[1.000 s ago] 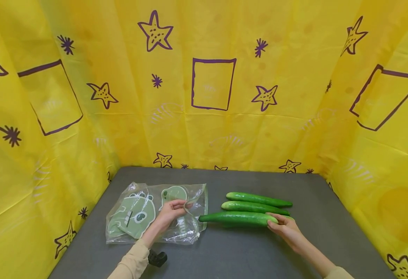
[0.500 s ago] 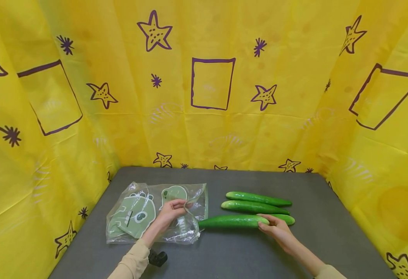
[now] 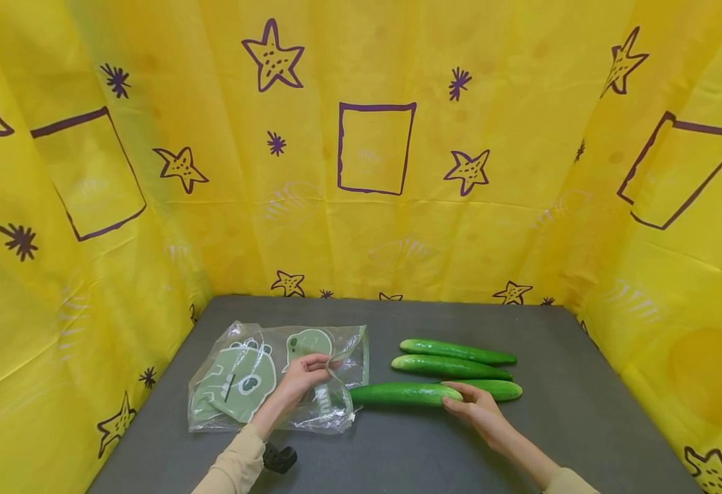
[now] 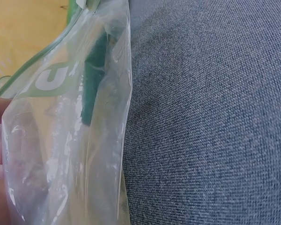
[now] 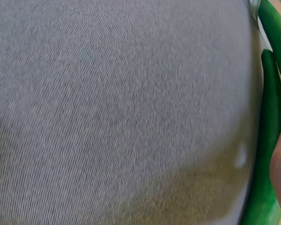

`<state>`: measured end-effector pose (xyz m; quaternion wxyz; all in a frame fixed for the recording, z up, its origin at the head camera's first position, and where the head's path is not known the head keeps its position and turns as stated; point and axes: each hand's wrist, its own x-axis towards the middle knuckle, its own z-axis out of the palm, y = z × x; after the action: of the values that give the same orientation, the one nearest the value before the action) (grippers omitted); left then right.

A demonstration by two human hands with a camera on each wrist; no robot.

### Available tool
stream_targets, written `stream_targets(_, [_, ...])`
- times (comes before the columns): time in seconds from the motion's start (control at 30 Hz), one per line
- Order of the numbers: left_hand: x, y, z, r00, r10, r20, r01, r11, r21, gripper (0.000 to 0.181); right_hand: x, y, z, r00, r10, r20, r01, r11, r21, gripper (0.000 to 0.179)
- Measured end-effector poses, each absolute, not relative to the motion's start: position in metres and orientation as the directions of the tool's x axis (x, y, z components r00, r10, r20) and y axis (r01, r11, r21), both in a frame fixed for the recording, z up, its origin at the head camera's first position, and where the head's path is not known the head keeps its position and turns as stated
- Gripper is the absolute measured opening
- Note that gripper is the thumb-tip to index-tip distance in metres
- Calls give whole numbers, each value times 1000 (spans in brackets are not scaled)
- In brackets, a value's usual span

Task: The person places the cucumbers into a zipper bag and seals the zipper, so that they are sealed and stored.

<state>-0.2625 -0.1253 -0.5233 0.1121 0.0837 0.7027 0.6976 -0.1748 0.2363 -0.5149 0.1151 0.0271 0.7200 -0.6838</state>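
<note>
My left hand [image 3: 304, 377] pinches the edge of a clear plastic zip bag [image 3: 256, 412] with green cartoon prints, lifting its right-hand mouth. My right hand [image 3: 475, 409] holds a long green cucumber [image 3: 398, 394] by its pale right end. That cucumber points left, with its dark tip inside the bag's mouth. Through the plastic in the left wrist view, the dark green tip [image 4: 93, 79] shows. Behind it lie two more cucumbers, the far one [image 3: 458, 352] and the middle one [image 3: 451, 367]. A third cucumber [image 3: 499, 390] is partly hidden by the held one and my right hand.
A small black object [image 3: 279, 457] lies on the grey table [image 3: 398, 453] beside my left sleeve. Yellow curtains [image 3: 373, 240] with purple drawings enclose the table at the back and both sides.
My right hand has moved left with the cucumber, sliding its tip further into the bag. More of the cucumber behind it shows now. The left hand keeps its place on the bag's edge.
</note>
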Motion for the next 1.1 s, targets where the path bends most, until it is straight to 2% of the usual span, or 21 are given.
stream_targets(0.43, [-262, -127, -523, -954, 297, -36, -36, 6, 999, 39, -174, 207, -515, -975, -128, -182, 180, 26, -983, 58])
stream_targets(0.9, [-261, -129, -519, -951, 307, -40, -22, 61, 998, 39, -180, 174, -518, -976, -196, -99, 77, 116, -990, 52])
stream_targets(1.1, [-260, -129, -518, -949, 312, -37, -21, 53, 998, 39, -182, 160, -518, -976, -208, -67, 44, 113, -993, 50])
